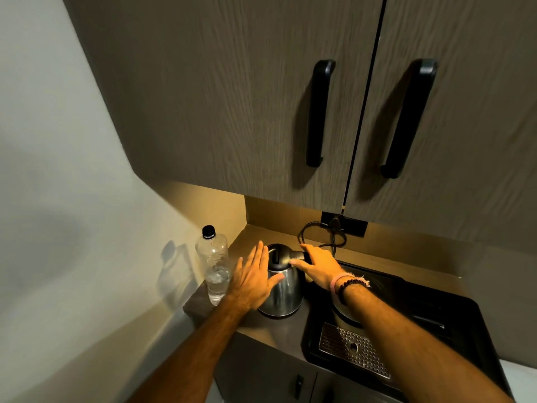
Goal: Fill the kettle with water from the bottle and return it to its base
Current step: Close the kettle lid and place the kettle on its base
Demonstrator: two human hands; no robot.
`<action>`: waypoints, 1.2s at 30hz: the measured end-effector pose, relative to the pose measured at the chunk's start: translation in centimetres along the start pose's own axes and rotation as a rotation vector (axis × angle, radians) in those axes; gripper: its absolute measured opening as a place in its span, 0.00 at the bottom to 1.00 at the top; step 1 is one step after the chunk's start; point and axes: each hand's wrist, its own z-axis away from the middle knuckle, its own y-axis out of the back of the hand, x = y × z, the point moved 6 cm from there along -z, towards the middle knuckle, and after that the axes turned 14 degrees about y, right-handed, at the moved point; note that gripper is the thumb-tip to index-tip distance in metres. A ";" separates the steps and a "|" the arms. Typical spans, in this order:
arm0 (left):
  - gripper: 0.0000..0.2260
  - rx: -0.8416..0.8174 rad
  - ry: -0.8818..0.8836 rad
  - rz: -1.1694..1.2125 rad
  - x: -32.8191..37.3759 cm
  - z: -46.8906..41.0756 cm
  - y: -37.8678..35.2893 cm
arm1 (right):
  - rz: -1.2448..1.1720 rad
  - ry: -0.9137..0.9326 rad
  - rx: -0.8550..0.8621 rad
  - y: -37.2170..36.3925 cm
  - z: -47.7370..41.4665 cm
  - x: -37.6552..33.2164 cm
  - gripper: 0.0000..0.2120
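Head camera view, reading from the left: a clear plastic bottle [214,266] stands upright at the far left corner of the bench [273,327], close against the pale wall. Its black cap is on, and water fills only the lower part. Its long axis is vertical. No label or print can be made out on it.

Just right of the bottle, the left hand [253,279] is open and flat, fingers together and pointing away from the person. It lies against or just over the left flank of the kettle [281,289], and I cannot tell whether the palm truly touches the steel. This hand sits between bottle and kettle, so it is plainly the nearer one to the bottle.

The kettle stands upright on the bench, a steel body with a dark lid that appears shut. Its handle points right, and the right hand [318,264] is closed around that handle. A pink band and a dark bead bracelet sit on that wrist. No brand or writing is legible on the kettle.

Further right, a black tray [453,321] holds a round plate that is probably the base, partly hidden by the right forearm, with a perforated metal drip grid [353,349] nearer the person. A black cord [322,235] loops up to a wall socket behind.
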 end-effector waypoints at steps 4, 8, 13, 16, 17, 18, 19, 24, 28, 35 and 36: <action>0.41 -0.005 -0.004 0.011 0.0 0.1 -0.1 | 0.009 0.026 0.018 -0.2 0.0 0.2 0.32; 0.47 -0.043 0.105 0.293 -0.3 0.6 0.1 | 0.006 0.042 0.078 -0.1 -0.4 0.6 0.15; 0.62 -0.226 0.342 0.803 -1.2 1.1 -1.5 | -0.066 0.039 0.146 0.0 -0.1 0.8 0.12; 0.66 -0.224 0.366 0.863 -1.4 1.2 -1.7 | -0.092 0.046 0.174 0.1 0.4 0.7 0.13; 0.66 -0.204 0.361 0.887 -1.3 1.1 -1.5 | -0.096 0.047 0.188 0.4 0.7 0.6 0.13; 0.65 -0.181 0.349 0.915 -1.0 1.1 -1.2 | -0.094 0.055 0.204 0.8 1.0 0.6 0.14; 0.64 -0.155 0.334 0.938 -0.8 1.1 -0.7 | -0.089 0.070 0.222 1.4 1.2 0.4 0.15; 0.61 -0.090 0.230 0.991 2.8 0.6 2.2 | -0.010 0.123 0.339 6.7 3.2 0.0 0.18; 0.60 -0.095 0.158 0.946 7.4 0.2 3.5 | -0.012 0.085 0.390 10.9 6.1 1.6 0.15; 0.57 -0.195 0.067 0.959 14.7 1.0 2.2 | -0.058 -0.044 0.434 13.8 11.1 6.4 0.13; 0.58 -0.214 0.057 0.952 15.6 1.1 1.7 | -0.068 -0.064 0.438 14.0 11.8 7.1 0.12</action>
